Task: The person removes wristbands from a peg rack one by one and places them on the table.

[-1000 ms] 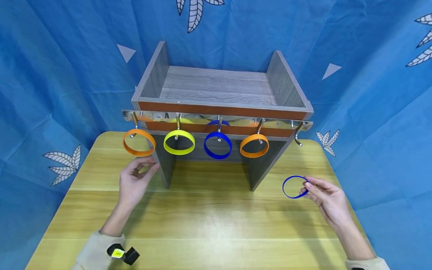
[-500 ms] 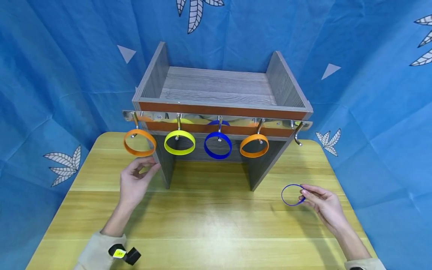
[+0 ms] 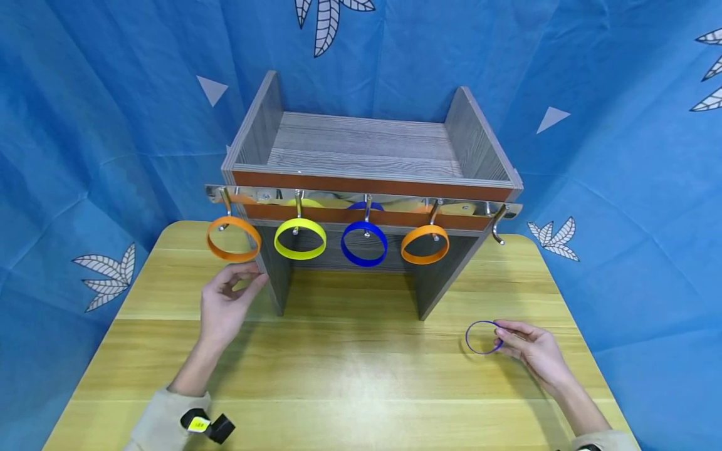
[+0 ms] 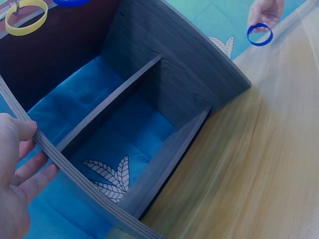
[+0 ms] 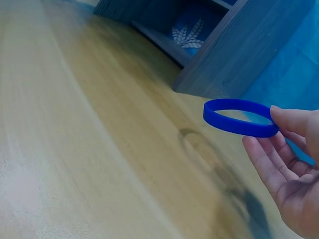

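Note:
Between thumb and fingers, my right hand (image 3: 538,354) pinches a blue silicone wristband (image 5: 239,117) above the table at the right; its shadow falls on the wood below. At the left, my left hand (image 3: 224,307) holds the front edge of the grey wooden shelf's side panel (image 4: 94,181), thumb and fingers on either side of it. From hooks on the metal rail (image 3: 338,197) hang an orange wristband (image 3: 234,257), a yellow wristband (image 3: 300,254), another blue wristband (image 3: 363,258) and a second orange wristband (image 3: 425,258). The rightmost hook (image 3: 497,227) is bare.
The shelf (image 3: 366,147) stands at the back of the wooden table (image 3: 350,376), its rail jutting past both side panels. A blue leaf-patterned curtain (image 3: 632,188) surrounds the table at the back and sides. A black strap (image 3: 197,419) sits on the left sleeve.
My right hand has moved down, slightly left and toward me, carrying the blue wristband lower over the table. The left hand has stayed on the side panel, and the hanging wristbands are unchanged.

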`<state>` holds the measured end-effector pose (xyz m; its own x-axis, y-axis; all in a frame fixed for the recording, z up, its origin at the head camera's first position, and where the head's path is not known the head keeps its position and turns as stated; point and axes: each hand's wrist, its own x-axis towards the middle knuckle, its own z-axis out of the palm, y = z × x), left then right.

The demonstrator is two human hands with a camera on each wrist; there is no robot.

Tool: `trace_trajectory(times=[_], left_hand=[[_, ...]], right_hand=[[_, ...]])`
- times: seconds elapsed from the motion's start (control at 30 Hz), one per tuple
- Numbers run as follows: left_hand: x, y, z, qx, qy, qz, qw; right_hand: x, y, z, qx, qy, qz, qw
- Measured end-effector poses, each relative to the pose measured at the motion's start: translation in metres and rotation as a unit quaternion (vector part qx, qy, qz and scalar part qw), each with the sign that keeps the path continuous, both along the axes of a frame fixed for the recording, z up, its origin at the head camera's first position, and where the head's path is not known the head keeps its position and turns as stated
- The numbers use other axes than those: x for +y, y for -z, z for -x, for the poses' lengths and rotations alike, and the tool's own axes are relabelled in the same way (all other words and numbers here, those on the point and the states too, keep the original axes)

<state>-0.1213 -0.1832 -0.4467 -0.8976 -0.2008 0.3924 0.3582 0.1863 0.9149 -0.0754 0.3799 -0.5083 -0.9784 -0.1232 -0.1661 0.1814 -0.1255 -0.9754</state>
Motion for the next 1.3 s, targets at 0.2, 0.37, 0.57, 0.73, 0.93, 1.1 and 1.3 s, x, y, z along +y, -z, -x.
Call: trace_trajectory(times=[0.2,0.37,0.57,0.73,0.93,1.1,1.3], left_hand=[[0.0,0.0,0.0,-0.001,0.0,-0.002,1.0],[0.0,0.0,0.0,0.001,0.001,-0.001,1.0],[0.0,-0.001,0.0,-0.001,0.0,-0.001,1.0],[0.0,-0.001,-0.001,-0.008,-0.002,0.002,1.0],[0.0,-0.002,-0.001,-0.008,0.001,-0.003,1.0],[0.0,-0.002,-0.001,-0.007,-0.001,0.001,1.0],[0.0,-0.002,-0.001,-0.007,-0.003,0.006,1.0]], right_hand=[[-0.001,0.006,0.002,-0.013,-0.007,-0.017,0.9997],[0.0,0.01,0.003,-0.024,-0.012,-0.03,0.9992],[0.0,0.015,0.003,-0.023,-0.019,-0.045,0.9985],[0.001,0.018,0.004,-0.03,-0.018,-0.061,0.9975],[0.003,0.019,0.005,-0.036,-0.017,-0.088,0.9953],[0.003,0.021,0.005,-0.035,-0.015,-0.115,0.9927],[0.001,0.02,0.006,-0.034,-0.01,-0.155,0.9872]])
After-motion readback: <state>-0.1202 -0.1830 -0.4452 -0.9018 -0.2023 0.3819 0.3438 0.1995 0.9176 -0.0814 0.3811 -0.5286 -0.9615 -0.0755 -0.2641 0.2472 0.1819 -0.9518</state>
